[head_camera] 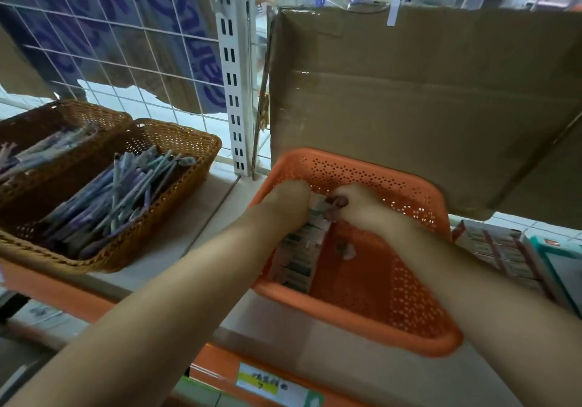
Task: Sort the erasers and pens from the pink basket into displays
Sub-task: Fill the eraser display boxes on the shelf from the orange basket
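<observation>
An orange-pink perforated basket stands on the shelf at centre right. Several boxed erasers lie in a row along its left side, and one small loose item lies on its floor. Both my hands reach into the far end of the basket. My left hand rests on the far end of the eraser row, its fingers hidden. My right hand has curled fingers pinching an eraser at the row's far end. A brown wicker basket at left holds several pens.
A second wicker basket with pens sits at far left. A large cardboard sheet hangs over the back of the orange-pink basket. A wire grid and white upright stand behind. Boxed goods lie right.
</observation>
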